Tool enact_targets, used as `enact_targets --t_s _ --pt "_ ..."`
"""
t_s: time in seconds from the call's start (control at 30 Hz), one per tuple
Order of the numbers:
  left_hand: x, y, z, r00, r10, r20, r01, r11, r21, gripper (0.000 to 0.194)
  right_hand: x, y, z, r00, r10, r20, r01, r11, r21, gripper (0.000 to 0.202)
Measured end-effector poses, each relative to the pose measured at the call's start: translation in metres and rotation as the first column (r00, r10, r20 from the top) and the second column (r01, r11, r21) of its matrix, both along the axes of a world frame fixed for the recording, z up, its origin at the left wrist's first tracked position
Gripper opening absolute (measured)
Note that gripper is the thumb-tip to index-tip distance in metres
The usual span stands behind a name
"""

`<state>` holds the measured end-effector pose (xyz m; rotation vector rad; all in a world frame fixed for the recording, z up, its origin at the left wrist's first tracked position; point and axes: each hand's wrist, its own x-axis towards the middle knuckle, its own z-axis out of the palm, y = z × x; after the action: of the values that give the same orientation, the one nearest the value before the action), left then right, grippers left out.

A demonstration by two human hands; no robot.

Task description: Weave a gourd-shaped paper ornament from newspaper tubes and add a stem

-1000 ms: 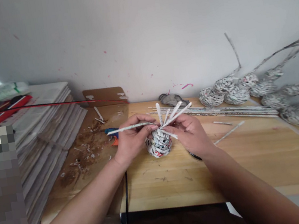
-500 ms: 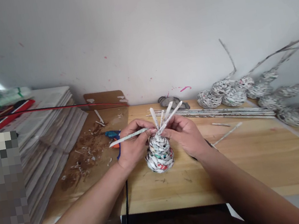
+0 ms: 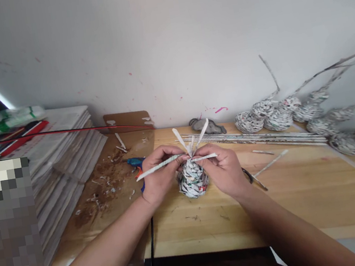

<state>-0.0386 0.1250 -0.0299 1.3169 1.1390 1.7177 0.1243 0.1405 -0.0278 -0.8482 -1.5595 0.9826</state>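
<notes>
A woven gourd shape of rolled newspaper [image 3: 193, 184] stands on the wooden table between my hands, narrower at its upper part. Several paper strips [image 3: 202, 133] fan upward from its top. My left hand [image 3: 161, 174] pinches a long paper strip [image 3: 156, 168] close to the neck, its free end pointing left. On the other side, my right hand [image 3: 220, 166] pinches a strip [image 3: 206, 157] that lies folded out to the right. The fingertips of both hands nearly meet at the top of the shape.
Finished woven shapes [image 3: 278, 118] stand at the back right, by long paper rods [image 3: 252, 136]. Scissors [image 3: 260, 182] lie right of my right hand. A blue glue gun [image 3: 135, 162], paper scraps [image 3: 105, 189] and a newspaper stack [image 3: 73, 154] are on the left.
One strip that pointed up to the right is now bent down sideways at my right hand. The woven shape has tilted and shifted slightly right, its base nearer the hands.
</notes>
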Motion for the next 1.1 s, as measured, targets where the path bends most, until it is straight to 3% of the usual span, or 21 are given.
enact_targets --t_s 0.23,0.4,0.57,0.8,1.1 --pt "-0.001 -0.002 -0.002 0.996 0.079 -0.037 -0.075 0.992 0.097 0.017 0.000 -0.011 -0.001 0.988 -0.019 0.152 0.002 0.993 0.115 0.009" --pt "0.000 -0.005 -0.002 0.999 0.009 -0.031 -0.007 0.997 0.074 0.017 -0.005 -0.014 0.000 0.980 -0.135 0.144 0.117 0.984 0.131 0.006" --pt "0.000 -0.005 0.000 0.995 -0.069 0.068 0.069 0.998 0.007 0.023 -0.004 -0.009 0.003 0.974 -0.100 0.202 0.064 0.982 0.180 0.007" --pt "-0.001 -0.003 -0.001 0.991 -0.105 0.079 0.105 0.994 -0.001 0.024 -0.001 -0.006 0.003 0.977 0.006 0.213 -0.021 0.997 0.068 0.011" --pt "-0.001 -0.002 0.005 0.996 -0.079 0.030 0.079 0.997 -0.010 0.016 -0.004 -0.011 0.005 0.955 -0.086 0.285 0.029 0.980 0.198 0.010"
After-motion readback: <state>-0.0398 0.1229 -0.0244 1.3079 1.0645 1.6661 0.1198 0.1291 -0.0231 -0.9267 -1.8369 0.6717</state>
